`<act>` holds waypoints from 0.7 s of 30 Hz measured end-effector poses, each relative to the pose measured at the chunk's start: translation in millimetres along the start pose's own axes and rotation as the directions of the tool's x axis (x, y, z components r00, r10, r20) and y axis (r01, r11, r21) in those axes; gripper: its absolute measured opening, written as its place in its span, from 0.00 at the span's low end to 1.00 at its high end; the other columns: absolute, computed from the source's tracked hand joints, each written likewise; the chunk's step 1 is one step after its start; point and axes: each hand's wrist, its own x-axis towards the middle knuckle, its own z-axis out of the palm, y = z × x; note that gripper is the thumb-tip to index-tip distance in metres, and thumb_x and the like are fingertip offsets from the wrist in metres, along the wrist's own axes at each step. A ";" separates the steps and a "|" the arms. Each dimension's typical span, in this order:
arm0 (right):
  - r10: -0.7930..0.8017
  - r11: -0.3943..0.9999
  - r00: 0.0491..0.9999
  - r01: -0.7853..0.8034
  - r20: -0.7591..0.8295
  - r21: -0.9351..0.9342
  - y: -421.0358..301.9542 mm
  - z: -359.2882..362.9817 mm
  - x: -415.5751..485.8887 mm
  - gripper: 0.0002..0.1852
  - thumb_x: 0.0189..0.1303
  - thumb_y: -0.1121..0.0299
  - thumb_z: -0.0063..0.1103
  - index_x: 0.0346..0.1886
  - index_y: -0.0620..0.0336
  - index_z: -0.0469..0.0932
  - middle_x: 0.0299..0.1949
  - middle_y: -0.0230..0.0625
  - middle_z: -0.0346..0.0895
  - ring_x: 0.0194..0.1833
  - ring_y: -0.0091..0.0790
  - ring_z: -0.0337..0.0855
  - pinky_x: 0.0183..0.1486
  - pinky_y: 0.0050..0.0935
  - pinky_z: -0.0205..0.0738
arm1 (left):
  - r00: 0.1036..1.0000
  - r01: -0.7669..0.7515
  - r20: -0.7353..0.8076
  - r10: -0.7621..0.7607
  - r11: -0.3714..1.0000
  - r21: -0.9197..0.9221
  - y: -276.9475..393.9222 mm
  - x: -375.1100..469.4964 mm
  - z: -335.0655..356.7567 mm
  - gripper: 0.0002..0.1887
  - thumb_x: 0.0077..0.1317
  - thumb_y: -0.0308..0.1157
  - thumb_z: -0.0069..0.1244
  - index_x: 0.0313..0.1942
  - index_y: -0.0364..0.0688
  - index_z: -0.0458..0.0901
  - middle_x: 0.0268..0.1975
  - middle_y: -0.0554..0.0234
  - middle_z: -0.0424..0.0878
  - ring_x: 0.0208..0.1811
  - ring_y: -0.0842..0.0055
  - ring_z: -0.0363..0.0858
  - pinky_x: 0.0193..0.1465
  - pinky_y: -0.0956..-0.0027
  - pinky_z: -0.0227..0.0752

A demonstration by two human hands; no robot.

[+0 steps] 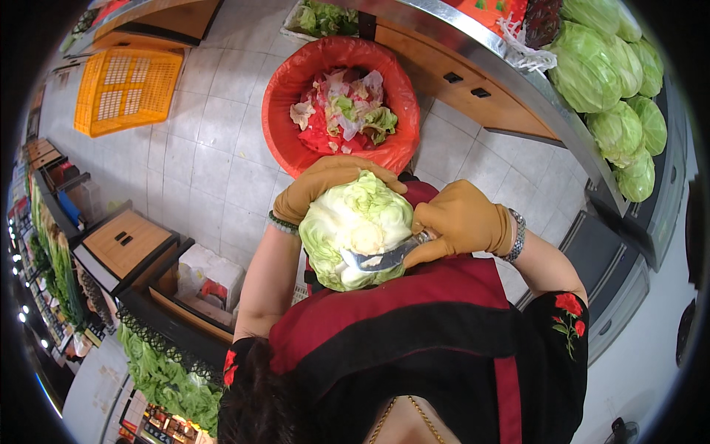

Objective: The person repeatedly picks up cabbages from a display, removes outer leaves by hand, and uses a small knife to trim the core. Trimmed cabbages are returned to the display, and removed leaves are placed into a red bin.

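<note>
A pale green head of lettuce (355, 233) rests in front of my body, its cut stem end facing the camera. My left hand (333, 183), in a tan glove, cups the lettuce's far and left side. In my right hand (460, 225), gloved the same way, is a knife (383, 260) with a short metal blade. The blade lies against the lettuce just below the stem; the glove covers most of the handle. Just beyond the lettuce stands a round bin with a red plastic liner (407, 116), holding discarded leaves (355, 108).
A yellow plastic crate (158, 114) sits on the tiled floor at the left. Several wrapped cabbages (588, 66) are piled by the metal counter edge (577, 127) on the right. A white container of leaves (327, 19) stands behind the bin. Wooden cabinets (127, 241) and leafy greens (166, 372) are at left.
</note>
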 end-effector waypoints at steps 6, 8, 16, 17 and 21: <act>0.023 1.000 1.000 -0.023 0.018 0.007 -1.3 8.4 -5.3 0.25 0.47 0.40 0.66 0.24 0.53 0.72 0.11 0.33 0.69 0.15 0.37 0.76 0.16 0.31 0.64 | 1.000 0.010 0.007 -0.010 1.000 -0.007 -0.5 0.0 -2.0 0.24 0.63 0.37 0.45 0.49 0.23 0.75 0.51 0.34 0.77 0.56 0.53 0.76 0.63 0.56 0.66; 0.002 1.000 1.000 -0.002 0.001 0.011 2.2 9.6 -5.6 0.25 0.47 0.41 0.66 0.24 0.53 0.73 0.12 0.33 0.70 0.15 0.37 0.76 0.16 0.31 0.64 | 1.000 0.016 0.010 -0.016 1.000 0.015 0.6 -0.7 -3.3 0.23 0.63 0.37 0.44 0.49 0.23 0.75 0.51 0.34 0.78 0.56 0.53 0.76 0.63 0.56 0.67; 0.182 0.982 0.977 -0.186 -0.110 -0.024 17.8 -19.8 -10.8 0.22 0.45 0.44 0.70 0.26 0.52 0.75 0.14 0.29 0.72 0.17 0.32 0.78 0.18 0.26 0.66 | 1.000 -0.026 -0.007 0.026 1.000 0.000 2.2 -10.1 -2.0 0.23 0.67 0.38 0.41 0.50 0.24 0.76 0.52 0.41 0.79 0.54 0.62 0.78 0.61 0.63 0.68; 0.087 0.996 0.993 -0.086 -0.082 0.012 14.3 -16.7 -11.2 0.22 0.45 0.44 0.70 0.26 0.52 0.75 0.14 0.29 0.73 0.17 0.32 0.78 0.18 0.26 0.66 | 1.000 -0.010 -0.007 0.010 1.000 -0.012 2.7 -9.8 -2.4 0.23 0.67 0.39 0.41 0.50 0.24 0.76 0.52 0.41 0.79 0.55 0.62 0.78 0.61 0.63 0.68; 0.022 1.000 1.000 -0.022 0.008 -0.013 2.3 10.5 -6.5 0.24 0.47 0.42 0.67 0.24 0.53 0.75 0.13 0.33 0.73 0.17 0.38 0.78 0.19 0.30 0.68 | 0.999 -0.042 0.013 0.042 0.999 -0.005 0.2 -7.9 -2.9 0.25 0.67 0.41 0.41 0.51 0.24 0.75 0.52 0.41 0.79 0.56 0.62 0.77 0.62 0.63 0.67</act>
